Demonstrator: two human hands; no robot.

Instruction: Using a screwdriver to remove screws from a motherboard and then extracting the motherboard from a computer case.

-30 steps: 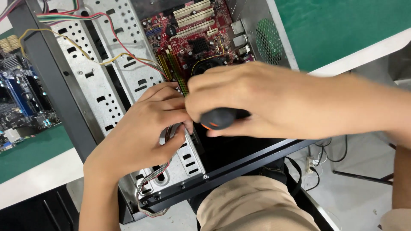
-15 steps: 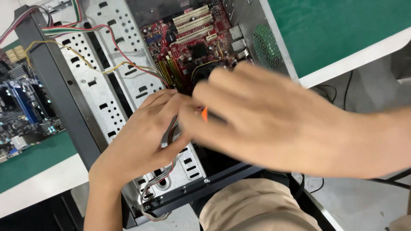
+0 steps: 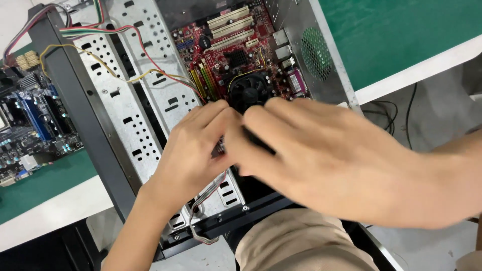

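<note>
Over the open case (image 3: 125, 115), just below the red board (image 3: 236, 55), both hands meet. The left hand (image 3: 191, 155) pinches a small part near a grey ribbon cable (image 3: 203, 200). The right hand (image 3: 321, 165) curls round a dark tool (image 3: 256, 141), mostly hidden; how tight the fingers close I cannot tell. The cable looks soft and light, the board fragile; grip the tool by its handle.

head cam: single view | looks steeply down from above the seated person's lap | close over both hands at an open computer case (image 3: 150, 100) lying on the green bench (image 3: 401, 35) | floor visible at right
</note>
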